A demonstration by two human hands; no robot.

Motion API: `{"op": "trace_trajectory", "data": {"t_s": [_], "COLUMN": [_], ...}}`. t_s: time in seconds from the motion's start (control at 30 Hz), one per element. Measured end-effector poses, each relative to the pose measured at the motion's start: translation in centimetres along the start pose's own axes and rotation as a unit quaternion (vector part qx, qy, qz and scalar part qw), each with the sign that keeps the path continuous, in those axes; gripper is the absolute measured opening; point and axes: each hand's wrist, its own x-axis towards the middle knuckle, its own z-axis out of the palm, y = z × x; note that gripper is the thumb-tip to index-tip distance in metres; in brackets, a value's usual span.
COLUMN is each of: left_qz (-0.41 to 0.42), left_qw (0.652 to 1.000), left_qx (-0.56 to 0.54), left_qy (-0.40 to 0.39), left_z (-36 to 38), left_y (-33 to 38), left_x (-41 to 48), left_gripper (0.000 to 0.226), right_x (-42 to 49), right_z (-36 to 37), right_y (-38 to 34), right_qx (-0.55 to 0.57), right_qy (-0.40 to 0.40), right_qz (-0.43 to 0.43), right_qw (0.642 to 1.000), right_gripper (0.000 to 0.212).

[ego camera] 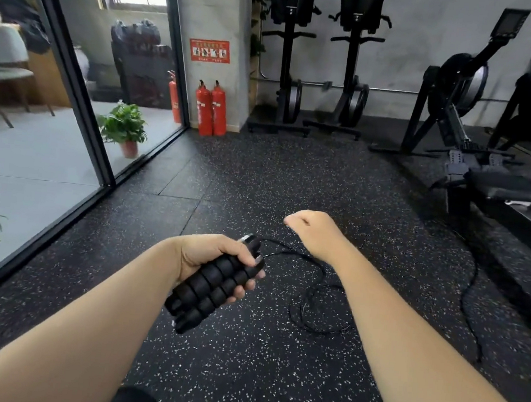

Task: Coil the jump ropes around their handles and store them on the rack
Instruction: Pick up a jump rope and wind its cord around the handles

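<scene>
My left hand (216,257) grips two black ribbed jump rope handles (212,288) held side by side, pointing down and to the left. A thin black rope (306,298) runs from the handles' silver-capped tops, passes under my right wrist and loops loosely over the floor. My right hand (311,232) is curled into a fist a little right of and beyond the handles; the rope leads toward it, but I cannot tell whether the fingers hold it. No storage rack for the ropes is in view.
A second dark cord (472,295) trails across the speckled rubber floor (242,360) on the right. Rowing machines (453,121) stand at the right and back wall. Red fire extinguishers (211,108) stand by the pillar. A glass wall (72,101) runs along the left.
</scene>
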Motion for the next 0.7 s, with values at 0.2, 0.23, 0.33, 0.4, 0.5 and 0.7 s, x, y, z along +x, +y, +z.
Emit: {"op": "trace_trajectory", "data": {"t_s": [0.2, 0.23, 0.33, 0.4, 0.5, 0.7], "left_qz": [0.024, 0.025, 0.034, 0.045, 0.053, 0.031], "left_qw": [0.998, 0.997, 0.994, 0.991, 0.988, 0.99], "left_qx": [-0.048, -0.048, -0.07, -0.088, -0.107, -0.099], "left_qy": [-0.045, -0.049, -0.072, -0.09, -0.098, -0.099], "left_z": [0.4, 0.3, 0.5, 0.8, 1.1, 1.5], "left_y": [-1.0, -1.2, -1.8, -2.0, -1.9, -1.7], "left_x": [1.0, 1.1, 1.6, 2.1, 2.6, 3.3], "left_gripper": [0.068, 0.068, 0.065, 0.06, 0.058, 0.061], "right_x": [-0.9, -0.8, -0.5, -0.1, 0.2, 0.3], "right_z": [2.8, 2.8, 2.5, 2.2, 1.9, 2.1], "right_y": [1.0, 1.4, 1.7, 1.7, 2.0, 2.6], "right_qx": [0.084, 0.051, -0.025, -0.035, -0.027, 0.002], "right_qy": [-0.059, -0.034, 0.042, 0.073, 0.108, 0.189], "right_qz": [0.025, 0.021, -0.002, -0.013, -0.024, -0.019], "right_qw": [0.994, 0.998, 0.999, 0.997, 0.994, 0.982], "right_gripper": [0.049, 0.052, 0.058, 0.058, 0.059, 0.056]}}
